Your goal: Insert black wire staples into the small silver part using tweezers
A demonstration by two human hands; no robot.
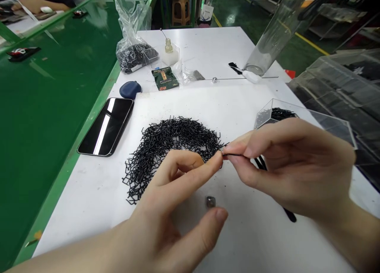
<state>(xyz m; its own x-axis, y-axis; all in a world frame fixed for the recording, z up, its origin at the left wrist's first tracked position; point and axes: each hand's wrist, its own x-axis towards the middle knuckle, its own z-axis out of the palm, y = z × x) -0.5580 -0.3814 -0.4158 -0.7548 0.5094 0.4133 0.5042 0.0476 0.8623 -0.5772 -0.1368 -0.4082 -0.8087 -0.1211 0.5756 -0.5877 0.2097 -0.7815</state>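
Observation:
My right hand (293,166) pinches a small, thin black bent piece (233,154) between thumb and fingertips. My left hand (178,209) is open, its thumb well apart from the forefinger, whose tip touches the piece's left end. Behind the hands, a curved heap of similar black bent pieces (178,128) lies on the white tabletop. A black slender tool (290,215), maybe tweezers, passes behind my right hand; whether it is held or lying there I cannot tell. Just above my left thumb sits a small shiny grey block (210,201).
A clear box (332,126) with black pieces stands right, behind my hand. At left lie a phone (107,126) and a blue case (130,90). Further back are a bag of black pieces (133,57), a bottle (169,53), a green packet (165,78) and a clear cylinder (271,39).

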